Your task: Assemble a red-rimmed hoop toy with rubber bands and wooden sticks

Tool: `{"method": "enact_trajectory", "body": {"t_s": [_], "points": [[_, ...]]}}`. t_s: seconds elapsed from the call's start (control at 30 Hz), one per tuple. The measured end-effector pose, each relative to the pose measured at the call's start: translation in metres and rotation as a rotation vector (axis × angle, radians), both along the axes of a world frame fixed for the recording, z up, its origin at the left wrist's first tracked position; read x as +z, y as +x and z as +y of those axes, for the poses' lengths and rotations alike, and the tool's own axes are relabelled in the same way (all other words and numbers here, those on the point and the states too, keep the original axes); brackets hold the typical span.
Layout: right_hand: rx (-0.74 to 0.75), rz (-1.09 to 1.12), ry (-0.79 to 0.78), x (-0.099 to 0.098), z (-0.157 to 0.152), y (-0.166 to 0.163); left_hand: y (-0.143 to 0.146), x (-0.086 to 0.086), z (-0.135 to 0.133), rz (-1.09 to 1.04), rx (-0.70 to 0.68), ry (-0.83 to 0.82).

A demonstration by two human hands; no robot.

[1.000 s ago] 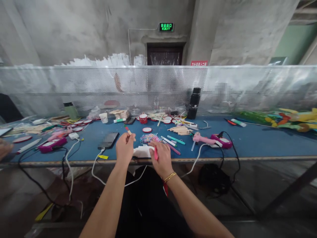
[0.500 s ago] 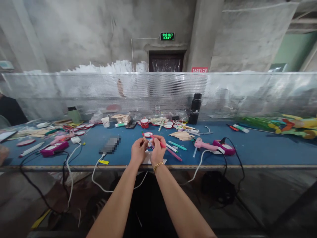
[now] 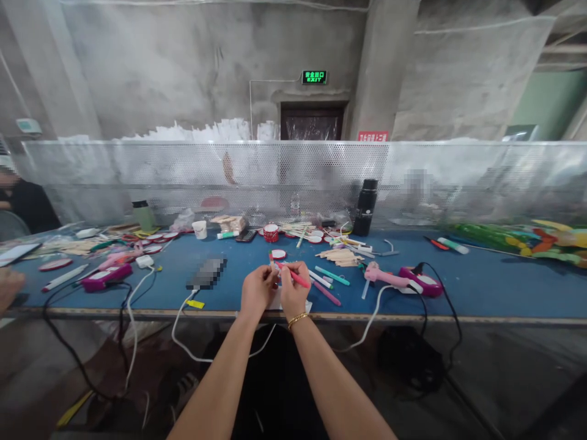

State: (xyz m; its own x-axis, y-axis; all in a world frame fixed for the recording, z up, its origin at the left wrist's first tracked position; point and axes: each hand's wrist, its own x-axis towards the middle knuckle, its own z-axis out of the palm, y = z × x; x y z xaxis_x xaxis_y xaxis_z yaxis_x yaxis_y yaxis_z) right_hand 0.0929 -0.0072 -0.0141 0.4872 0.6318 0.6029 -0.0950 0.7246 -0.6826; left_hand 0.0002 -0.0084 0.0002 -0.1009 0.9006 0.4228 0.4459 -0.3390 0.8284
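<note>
Several loose markers (image 3: 332,275) by right hand (image 3: 293,292) | glue gun (image 3: 383,275) beyond | phone (image 3: 207,273) left

A green lit sign (image 3: 314,77) above the dark doorway (image 3: 312,124) reads "EXIT" beneath unreadable characters

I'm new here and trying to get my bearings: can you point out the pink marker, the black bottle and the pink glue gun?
pink marker (image 3: 300,282): head view, on its barrel.
black bottle (image 3: 366,211): head view, on its body.
pink glue gun (image 3: 383,275): head view, on its body.
</note>
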Motion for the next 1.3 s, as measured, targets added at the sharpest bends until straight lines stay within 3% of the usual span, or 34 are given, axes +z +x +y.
{"method": "enact_trajectory", "body": {"t_s": [0.2, 0.4, 1.3], "points": [[-0.115, -0.076, 0.003, -0.0019, 0.0002, 0.0017, -0.0001, 0.0024, -0.0073, 0.048, 0.024, -0.014], [-0.113, -0.131, 0.055, 0.0011, -0.0038, 0.0022, -0.0014, 0.0028, -0.0088, 0.103, 0.047, 0.018], [-0.107, -0.235, 0.023, -0.0005, -0.0001, 0.0008, -0.0042, 0.0001, -0.0076, 0.216, 0.101, 0.058]]}}
